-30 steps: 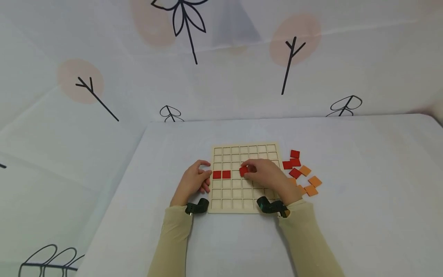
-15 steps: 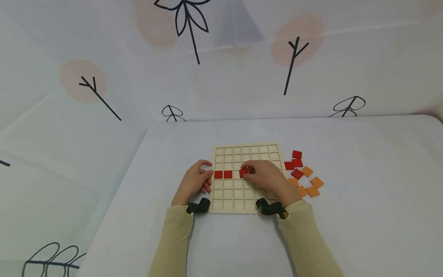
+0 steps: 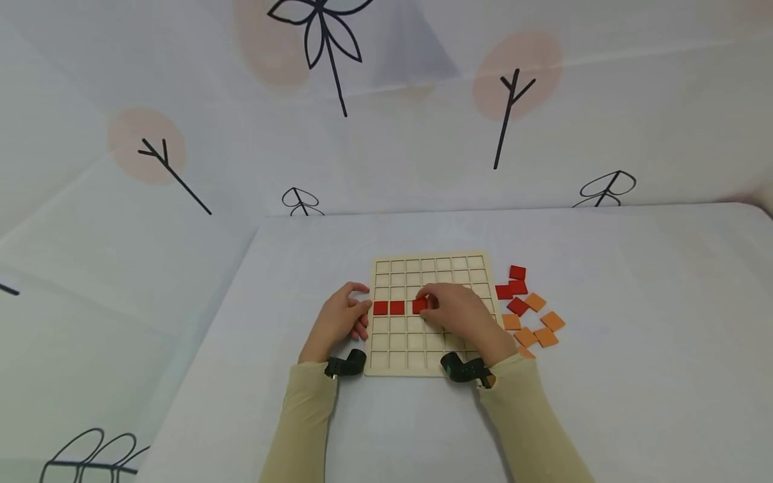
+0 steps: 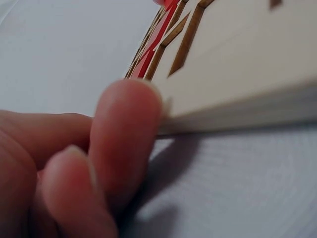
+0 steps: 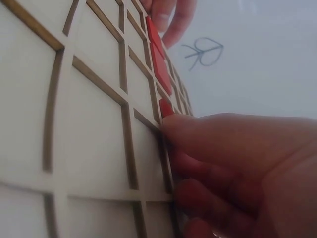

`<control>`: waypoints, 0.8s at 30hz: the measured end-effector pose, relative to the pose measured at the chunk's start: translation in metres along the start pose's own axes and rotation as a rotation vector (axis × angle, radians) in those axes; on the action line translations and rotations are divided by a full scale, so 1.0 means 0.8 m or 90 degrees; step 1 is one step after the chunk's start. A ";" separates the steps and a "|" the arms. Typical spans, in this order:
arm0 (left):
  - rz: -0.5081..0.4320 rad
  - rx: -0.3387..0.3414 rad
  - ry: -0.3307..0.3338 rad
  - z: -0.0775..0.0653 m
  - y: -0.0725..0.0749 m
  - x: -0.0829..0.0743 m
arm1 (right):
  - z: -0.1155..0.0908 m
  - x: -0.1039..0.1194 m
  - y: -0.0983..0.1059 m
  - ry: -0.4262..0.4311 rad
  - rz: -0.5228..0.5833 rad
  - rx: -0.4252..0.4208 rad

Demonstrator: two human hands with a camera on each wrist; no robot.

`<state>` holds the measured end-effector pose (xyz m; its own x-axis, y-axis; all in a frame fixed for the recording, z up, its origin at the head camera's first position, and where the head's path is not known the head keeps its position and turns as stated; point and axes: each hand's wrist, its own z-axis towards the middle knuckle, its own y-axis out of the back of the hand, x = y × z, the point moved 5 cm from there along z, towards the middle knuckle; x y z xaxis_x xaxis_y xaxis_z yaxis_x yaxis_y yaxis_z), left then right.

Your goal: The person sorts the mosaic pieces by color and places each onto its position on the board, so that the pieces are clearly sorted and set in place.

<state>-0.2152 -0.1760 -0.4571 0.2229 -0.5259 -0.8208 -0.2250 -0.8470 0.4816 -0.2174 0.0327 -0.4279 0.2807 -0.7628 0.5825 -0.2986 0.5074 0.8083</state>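
A pale wooden grid board [image 3: 395,373] lies on the table between the two hands. Two red square tiles [image 3: 388,308] sit side by side in the leftmost cells of one row. Between thumb and fingers, the right hand [image 3: 461,312] pinches another red tile [image 3: 419,306] low over that same row, just right of the placed pair. In the right wrist view only a corner of the pinched tile [image 5: 165,106] shows past the thumb [image 5: 198,134]. The left hand [image 3: 338,313] rests at the board's left edge, fingers loosely bent; a fingertip [image 4: 126,119] touches the edge in the left wrist view.
Several loose red tiles [image 3: 517,273] lie to the right of the board, with several orange tiles [image 3: 546,337] nearer the right forearm. Behind the white table [image 3: 634,302] hangs a patterned cloth [image 3: 423,147].
The right hand has slid a little to the left along the row with the red tile, toward the two placed tiles. The left hand stays at the board's edge.
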 end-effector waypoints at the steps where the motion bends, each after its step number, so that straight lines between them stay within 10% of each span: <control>1: 0.000 0.000 -0.001 0.000 0.000 0.000 | 0.000 0.000 -0.001 0.000 -0.002 -0.002; 24: 0.005 0.000 0.003 0.004 -0.001 0.004 | 0.003 0.003 -0.006 -0.004 -0.024 -0.015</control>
<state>-0.2170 -0.1768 -0.4610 0.2259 -0.5326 -0.8157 -0.2271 -0.8430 0.4876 -0.2171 0.0273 -0.4306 0.2863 -0.7838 0.5512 -0.2659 0.4876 0.8316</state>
